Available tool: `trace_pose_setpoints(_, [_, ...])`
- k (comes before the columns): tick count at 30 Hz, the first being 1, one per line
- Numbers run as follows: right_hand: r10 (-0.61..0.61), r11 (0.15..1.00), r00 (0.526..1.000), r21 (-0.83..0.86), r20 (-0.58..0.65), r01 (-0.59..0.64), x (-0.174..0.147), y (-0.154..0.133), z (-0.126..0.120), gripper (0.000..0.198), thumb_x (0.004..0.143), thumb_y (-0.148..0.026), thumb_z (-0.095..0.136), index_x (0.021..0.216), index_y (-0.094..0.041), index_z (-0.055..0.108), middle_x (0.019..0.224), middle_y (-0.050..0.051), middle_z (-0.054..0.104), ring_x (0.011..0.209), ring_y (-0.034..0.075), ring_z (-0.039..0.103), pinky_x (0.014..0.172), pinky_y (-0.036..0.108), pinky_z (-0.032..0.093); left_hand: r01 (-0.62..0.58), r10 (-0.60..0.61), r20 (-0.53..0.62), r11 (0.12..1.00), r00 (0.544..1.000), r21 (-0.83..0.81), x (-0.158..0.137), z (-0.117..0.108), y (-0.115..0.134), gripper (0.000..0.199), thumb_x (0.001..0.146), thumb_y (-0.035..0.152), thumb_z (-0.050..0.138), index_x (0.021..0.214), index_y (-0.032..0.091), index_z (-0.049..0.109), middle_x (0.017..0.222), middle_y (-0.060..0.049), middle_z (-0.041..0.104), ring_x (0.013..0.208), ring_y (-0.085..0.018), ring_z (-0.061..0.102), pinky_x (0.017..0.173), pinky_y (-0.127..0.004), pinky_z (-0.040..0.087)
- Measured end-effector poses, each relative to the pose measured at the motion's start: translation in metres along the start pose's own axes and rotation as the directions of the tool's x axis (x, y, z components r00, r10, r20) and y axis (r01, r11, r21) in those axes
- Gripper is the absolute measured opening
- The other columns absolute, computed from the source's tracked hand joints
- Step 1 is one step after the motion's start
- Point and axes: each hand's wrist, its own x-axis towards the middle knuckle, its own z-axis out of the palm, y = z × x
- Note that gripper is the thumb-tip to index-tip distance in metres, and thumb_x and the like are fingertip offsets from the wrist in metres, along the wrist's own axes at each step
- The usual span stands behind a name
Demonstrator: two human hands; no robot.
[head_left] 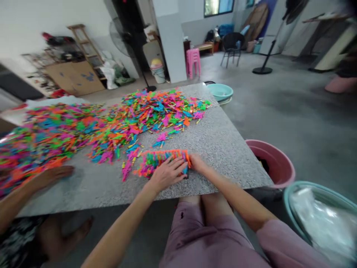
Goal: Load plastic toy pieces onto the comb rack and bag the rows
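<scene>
pieces (pixel 152 160) in loud colours are lying packed together near the front edge of our speckled table (pixel 223 156). we're laying our left hand (pixel 170 172) over them, open, fingers fairly straight, and we're touching their right end with our right hand (pixel 198 163), but its fingers are mostly hiding so we can't tell its grip. a loose heap (pixel 156 109) is sitting farther back.
</scene>
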Motion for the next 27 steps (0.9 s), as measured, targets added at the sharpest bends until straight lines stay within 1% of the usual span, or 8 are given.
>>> trace_pose_setpoints(2, [0.028,1.0,0.999,0.006,-0.043,-0.027,-0.029,0.015,0.007,0.018,0.083,-0.021,0.056,0.085,-0.012,0.072,0.081,0.011,0.074,0.069,0.021,0.064,0.065,0.027,0.048,0.183,-0.181,-0.11,0.983,0.977,0.007,-0.017,0.006,0.031,0.061,0.09,0.048,0.058,0.145,0.027,0.04,0.144,-0.009,0.052,0.141,-0.033,0.035,0.118,-0.064,0.017])
trace_pose_setpoints(4, [0.168,0.978,0.967,0.156,-0.19,-0.14,-0.062,0.047,0.01,0.015,0.078,-0.023,0.059,0.082,-0.016,0.072,0.077,0.01,0.073,0.069,0.024,0.066,0.065,0.03,0.049,0.397,-0.418,-0.277,0.908,0.865,-0.132,-0.036,0.024,0.069,0.08,0.084,0.055,0.062,0.151,0.029,0.025,0.149,-0.012,0.044,0.144,-0.037,0.028,0.117,-0.07,0.009])
trace_pose_setpoints(8, [0.202,0.829,0.966,0.553,-0.16,-0.082,-0.106,0.11,-0.007,0.033,0.069,-0.028,0.064,0.101,-0.02,0.07,0.093,0.009,0.074,0.088,0.028,0.068,0.077,0.037,0.053,0.708,-0.89,-0.178,0.444,0.42,-0.55,-0.055,0.078,0.109,0.083,0.096,0.054,0.039,0.152,0.024,-0.014,0.16,-0.021,0.015,0.148,-0.033,0.016,0.112,-0.066,0.029])
trace_pose_setpoints(10, [0.236,0.681,0.959,0.731,-0.153,-0.051,-0.115,0.113,-0.015,0.045,0.07,-0.031,0.064,0.114,-0.021,0.065,0.109,0.009,0.072,0.1,0.026,0.066,0.086,0.038,0.052,0.743,-0.94,-0.097,0.319,0.327,-0.589,-0.049,0.102,0.101,0.067,0.103,0.039,0.018,0.148,0.023,-0.028,0.159,-0.024,0.015,0.148,-0.029,0.021,0.107,-0.062,0.039])
trace_pose_setpoints(13, [0.388,0.553,0.901,0.831,-0.194,-0.059,-0.117,0.08,-0.003,0.042,0.067,-0.031,0.063,0.107,-0.021,0.066,0.109,0.009,0.072,0.102,0.027,0.065,0.092,0.042,0.05,0.754,-0.938,-0.02,0.29,0.345,-0.589,-0.022,0.124,0.069,0.055,0.104,0.031,0.013,0.153,0.02,-0.011,0.155,-0.024,0.027,0.143,-0.029,0.032,0.106,-0.059,0.042])
trace_pose_setpoints(16, [0.548,0.573,0.764,0.818,-0.34,-0.047,-0.121,0.039,0.03,0.035,0.064,-0.028,0.058,0.097,-0.019,0.067,0.102,0.009,0.072,0.102,0.028,0.064,0.097,0.045,0.047,0.747,-0.9,0.009,0.356,0.435,-0.561,0.005,0.127,0.033,0.051,0.101,0.036,0.042,0.148,0.019,0.03,0.149,-0.018,0.039,0.132,-0.033,0.046,0.103,-0.058,0.043])
trace_pose_setpoints(20, [0.581,0.581,0.701,0.814,-0.413,-0.002,-0.15,0.026,0.051,0.057,0.068,-0.027,0.055,0.124,-0.02,0.056,0.127,0.011,0.063,0.118,0.026,0.058,0.104,0.044,0.045,0.721,-0.829,-0.008,0.492,0.559,-0.489,-0.006,0.105,-0.016,0.04,0.094,0.034,0.059,0.131,0.018,0.053,0.135,-0.011,0.053,0.118,-0.027,0.056,0.098,-0.051,0.048])
trace_pose_setpoints(27, [0.668,0.579,0.651,0.801,-0.36,-0.151,-0.196,0.082,0.029,0.069,0.068,-0.041,0.069,0.132,-0.021,0.05,0.122,0.013,0.064,0.105,0.029,0.066,0.09,0.043,0.054,0.84,-0.858,-0.015,0.506,0.514,-0.198,-0.095,0.075,-0.056,0.027,0.094,0.031,0.059,0.117,0.017,0.06,0.123,-0.009,0.06,0.109,-0.024,0.06,0.094,-0.047,0.05])
